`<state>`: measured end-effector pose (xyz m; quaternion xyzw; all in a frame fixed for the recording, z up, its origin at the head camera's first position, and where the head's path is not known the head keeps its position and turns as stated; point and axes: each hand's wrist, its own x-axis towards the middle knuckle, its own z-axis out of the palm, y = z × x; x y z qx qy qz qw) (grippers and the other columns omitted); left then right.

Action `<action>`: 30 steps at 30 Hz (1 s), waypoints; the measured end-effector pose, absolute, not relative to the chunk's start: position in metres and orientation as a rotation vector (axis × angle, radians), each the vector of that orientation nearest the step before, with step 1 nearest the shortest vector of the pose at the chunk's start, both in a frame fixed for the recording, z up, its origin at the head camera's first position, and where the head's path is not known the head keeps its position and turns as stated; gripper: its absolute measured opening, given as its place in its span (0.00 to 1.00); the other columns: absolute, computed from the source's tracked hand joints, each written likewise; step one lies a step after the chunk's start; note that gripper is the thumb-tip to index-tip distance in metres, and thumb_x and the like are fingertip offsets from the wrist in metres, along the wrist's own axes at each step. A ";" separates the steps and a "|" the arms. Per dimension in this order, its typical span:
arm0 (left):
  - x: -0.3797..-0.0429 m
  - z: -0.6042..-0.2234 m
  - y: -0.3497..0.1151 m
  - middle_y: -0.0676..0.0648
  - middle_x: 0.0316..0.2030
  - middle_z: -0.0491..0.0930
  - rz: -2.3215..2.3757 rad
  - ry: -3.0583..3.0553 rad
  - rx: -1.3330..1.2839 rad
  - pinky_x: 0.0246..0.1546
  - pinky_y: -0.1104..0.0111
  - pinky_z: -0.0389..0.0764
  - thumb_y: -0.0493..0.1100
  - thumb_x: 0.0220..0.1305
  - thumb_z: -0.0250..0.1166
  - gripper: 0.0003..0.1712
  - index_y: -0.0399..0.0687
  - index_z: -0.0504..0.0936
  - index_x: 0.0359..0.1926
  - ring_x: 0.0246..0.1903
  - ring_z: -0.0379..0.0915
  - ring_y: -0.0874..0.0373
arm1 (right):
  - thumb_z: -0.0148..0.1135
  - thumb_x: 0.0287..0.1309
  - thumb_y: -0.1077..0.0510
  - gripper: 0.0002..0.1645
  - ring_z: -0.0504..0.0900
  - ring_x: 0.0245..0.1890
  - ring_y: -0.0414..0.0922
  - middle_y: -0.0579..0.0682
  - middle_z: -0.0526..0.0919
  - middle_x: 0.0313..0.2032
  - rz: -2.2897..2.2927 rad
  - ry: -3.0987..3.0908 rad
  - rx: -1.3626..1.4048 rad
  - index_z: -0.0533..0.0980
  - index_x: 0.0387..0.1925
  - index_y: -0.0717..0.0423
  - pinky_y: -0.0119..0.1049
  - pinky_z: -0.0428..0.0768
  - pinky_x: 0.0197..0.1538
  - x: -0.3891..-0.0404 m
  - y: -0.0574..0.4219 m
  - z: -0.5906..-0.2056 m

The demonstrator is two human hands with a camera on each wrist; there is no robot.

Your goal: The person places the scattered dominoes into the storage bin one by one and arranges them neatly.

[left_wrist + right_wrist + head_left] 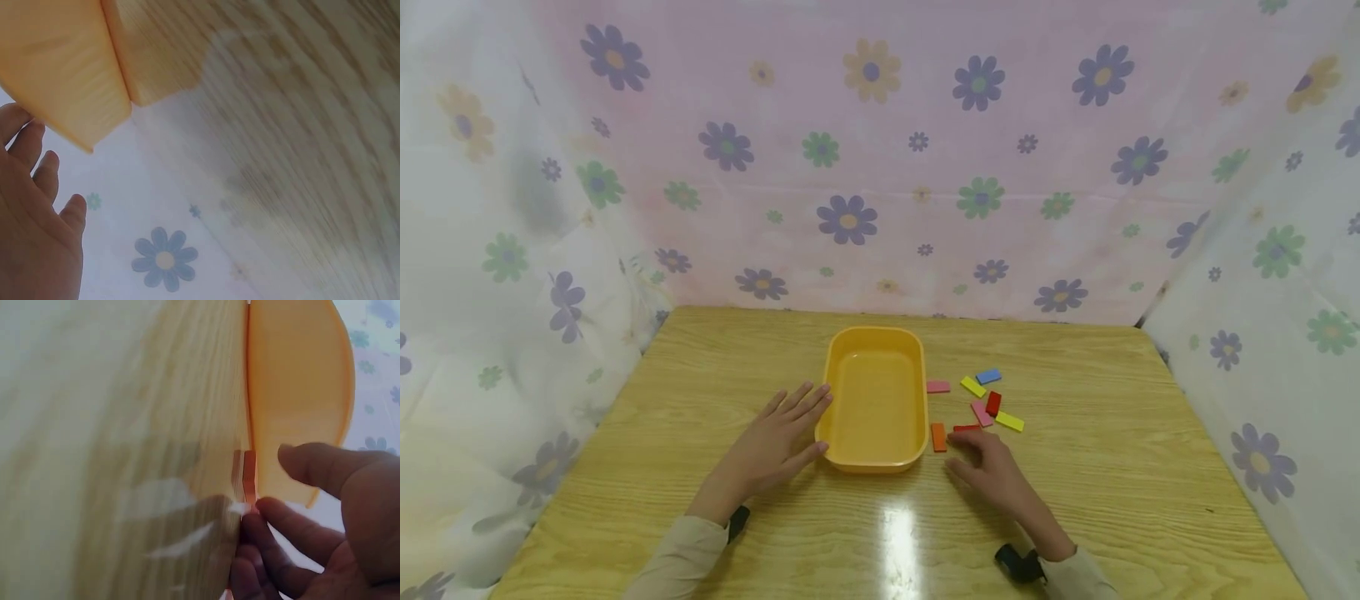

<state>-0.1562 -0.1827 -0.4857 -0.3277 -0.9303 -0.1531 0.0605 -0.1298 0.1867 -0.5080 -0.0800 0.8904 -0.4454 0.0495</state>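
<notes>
A yellow-orange plastic tray (871, 463) stands on the table with its inside bare. My left hand (777, 437) lies against its left rim, fingers spread and straight; the left wrist view shows those fingers (47, 178) beside the tray wall. Right of the tray, my right hand (992, 475) hovers low over the table, thumb apart from the bent index finger. Nearest it are an orange block (939, 437) and a red block (967, 428), partly covered by the fingers. In the right wrist view the fingertips are close to the orange block (249, 469); contact cannot be told.
Beyond the right hand lie more small flat blocks: a pink one (937, 387) by the tray, another pink (981, 413), a dark red (993, 403), two yellow (1010, 421) and a blue (988, 377). Flowered cloth (880, 167) encloses the wooden table (1112, 467).
</notes>
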 end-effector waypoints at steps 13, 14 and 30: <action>-0.156 -0.489 -0.182 0.47 0.79 0.55 -0.444 -2.819 -0.983 0.77 0.43 0.51 0.61 0.75 0.55 0.42 0.44 0.58 0.79 0.78 0.49 0.46 | 0.81 0.48 0.55 0.22 0.78 0.53 0.54 0.52 0.86 0.43 -1.215 2.871 -0.258 0.84 0.43 0.61 0.55 0.75 0.63 -0.150 0.169 -0.511; -0.155 -0.489 -0.182 0.47 0.79 0.55 -0.444 -2.817 -0.983 0.77 0.43 0.51 0.61 0.75 0.56 0.42 0.44 0.58 0.79 0.78 0.50 0.46 | 0.81 0.47 0.55 0.21 0.78 0.51 0.53 0.52 0.86 0.41 -1.196 2.883 -0.257 0.85 0.42 0.61 0.54 0.75 0.62 -0.151 0.168 -0.511; -0.154 -0.486 -0.178 0.46 0.79 0.51 -0.403 -2.853 -0.985 0.78 0.45 0.49 0.61 0.75 0.54 0.43 0.42 0.55 0.79 0.79 0.46 0.48 | 0.74 0.53 0.63 0.07 0.81 0.44 0.49 0.50 0.86 0.38 -1.115 2.923 -0.159 0.86 0.36 0.57 0.50 0.82 0.52 -0.154 0.179 -0.502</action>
